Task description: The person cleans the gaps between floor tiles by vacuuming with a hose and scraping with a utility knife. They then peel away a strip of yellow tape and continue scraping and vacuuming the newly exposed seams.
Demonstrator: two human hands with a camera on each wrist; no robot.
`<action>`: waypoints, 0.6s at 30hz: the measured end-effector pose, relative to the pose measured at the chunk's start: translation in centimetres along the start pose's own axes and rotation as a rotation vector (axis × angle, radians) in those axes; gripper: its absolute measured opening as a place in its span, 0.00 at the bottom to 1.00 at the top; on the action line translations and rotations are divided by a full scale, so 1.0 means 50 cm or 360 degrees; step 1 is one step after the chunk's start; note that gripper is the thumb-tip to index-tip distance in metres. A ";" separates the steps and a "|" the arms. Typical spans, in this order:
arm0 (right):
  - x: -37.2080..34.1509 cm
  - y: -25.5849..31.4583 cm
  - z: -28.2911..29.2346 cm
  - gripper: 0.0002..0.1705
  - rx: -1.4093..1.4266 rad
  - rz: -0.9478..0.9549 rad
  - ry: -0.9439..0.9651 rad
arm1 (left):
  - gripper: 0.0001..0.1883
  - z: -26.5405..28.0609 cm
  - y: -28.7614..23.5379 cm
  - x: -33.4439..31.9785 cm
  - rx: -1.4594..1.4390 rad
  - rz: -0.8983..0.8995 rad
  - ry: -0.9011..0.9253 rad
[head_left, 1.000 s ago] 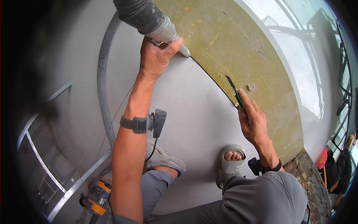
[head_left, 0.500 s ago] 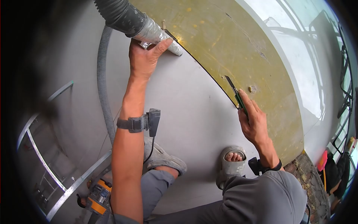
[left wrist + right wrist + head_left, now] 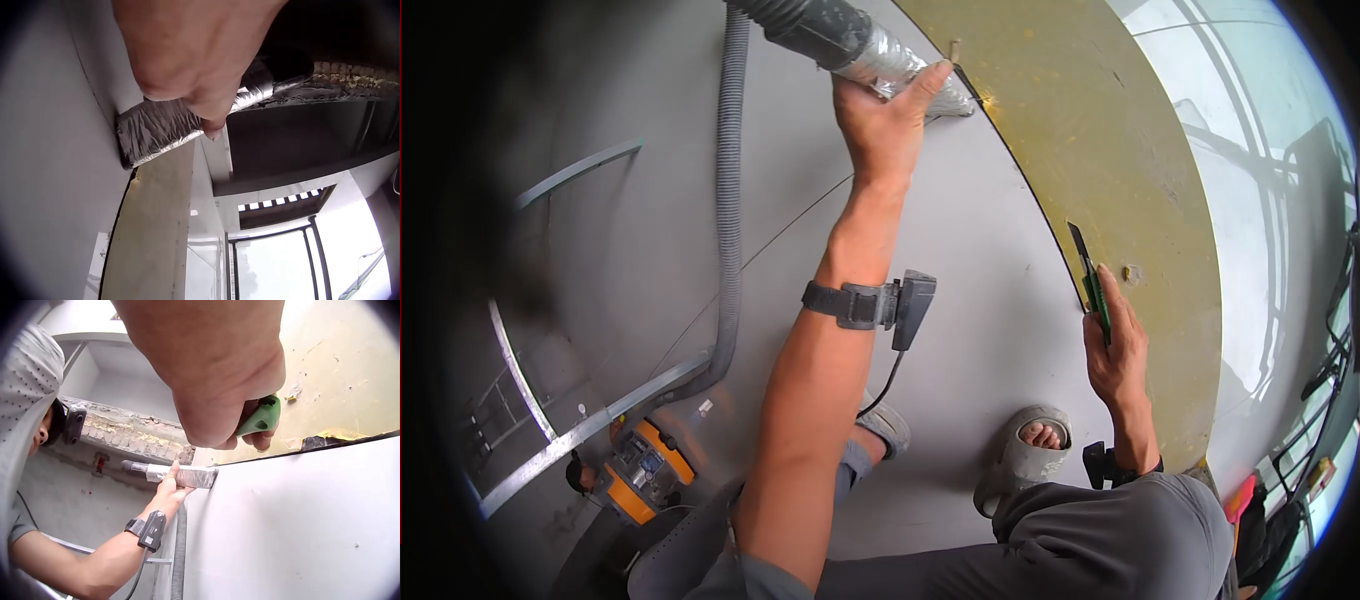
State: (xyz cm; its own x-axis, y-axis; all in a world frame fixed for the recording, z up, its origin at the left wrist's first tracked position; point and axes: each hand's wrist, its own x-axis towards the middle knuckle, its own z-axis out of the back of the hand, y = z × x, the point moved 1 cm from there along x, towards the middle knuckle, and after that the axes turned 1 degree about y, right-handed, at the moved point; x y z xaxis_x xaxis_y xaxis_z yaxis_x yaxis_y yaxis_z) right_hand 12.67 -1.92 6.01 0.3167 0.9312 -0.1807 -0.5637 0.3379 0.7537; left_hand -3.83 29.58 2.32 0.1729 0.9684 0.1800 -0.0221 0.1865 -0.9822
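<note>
Carries on a black strap at the left wrist a dark box-shaped device (image 3: 152, 530) with small pale marks, too small to read. Grips with the left hand (image 3: 882, 128), thumb and fingers curled round, a tapering nozzle wrapped in silver foil (image 3: 890, 58), crinkled and shiny, joined to a thick dark grey hose end (image 3: 825, 38). Points the nozzle's tip at the smooth pale grey floor (image 3: 970, 300), just beside the thin black seam (image 3: 1040, 200) along a curved olive-yellow panel (image 3: 1140, 180); touching or slightly above, impossible to tell. Holds in the right hand (image 3: 1118, 355), pinched between thumb and fingers, a slim green-handled utility knife (image 3: 1095, 295) with a dark slanted blade slid out and aimed away from the body. Has that blade over the panel's edge, near the seam and well apart from the nozzle; cannot tell about contact. Wears grey clogs (image 3: 1015, 470) on the floor, to the right of a grey ribbed hose (image 3: 730, 190) and an orange-and-grey machine (image 3: 645, 470).
</note>
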 end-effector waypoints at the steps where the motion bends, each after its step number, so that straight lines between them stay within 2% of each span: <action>1: -0.001 0.000 0.003 0.37 0.0036 -0.0091 0.0074 | 0.29 0.004 0.002 -0.008 -0.0014 0.0002 -0.0053; 4: -0.003 -0.010 0.001 0.35 0.0040 0.0002 0.0039 | 0.29 0.024 -0.021 -0.030 0.0055 -0.0031 -0.0206; 8: -0.003 -0.006 0.013 0.34 0.0059 -0.0216 0.0211 | 0.29 0.104 -0.027 -0.064 0.0096 0.0081 -0.0353; 10: 0.001 -0.006 0.009 0.34 -0.0001 -0.0146 0.0192 | 0.26 0.159 -0.022 -0.078 0.0089 0.0179 -0.0377; 14: 0.018 0.028 0.009 0.34 -0.0047 -0.0004 0.0172 | 0.33 0.250 -0.042 -0.112 0.0102 0.0382 -0.0503; 18: 0.038 0.057 0.005 0.34 -0.0041 0.0062 0.0223 | 0.35 0.340 -0.039 -0.145 0.0087 0.0392 -0.0614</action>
State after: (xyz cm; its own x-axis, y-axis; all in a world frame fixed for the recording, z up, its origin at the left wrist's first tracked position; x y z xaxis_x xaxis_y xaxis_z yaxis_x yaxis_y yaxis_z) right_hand 11.88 0.75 7.97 0.1857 0.9530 -0.2394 -0.5937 0.3030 0.7455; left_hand -21.76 25.00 3.83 -0.2229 0.9739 -0.0417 -0.0701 -0.0587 -0.9958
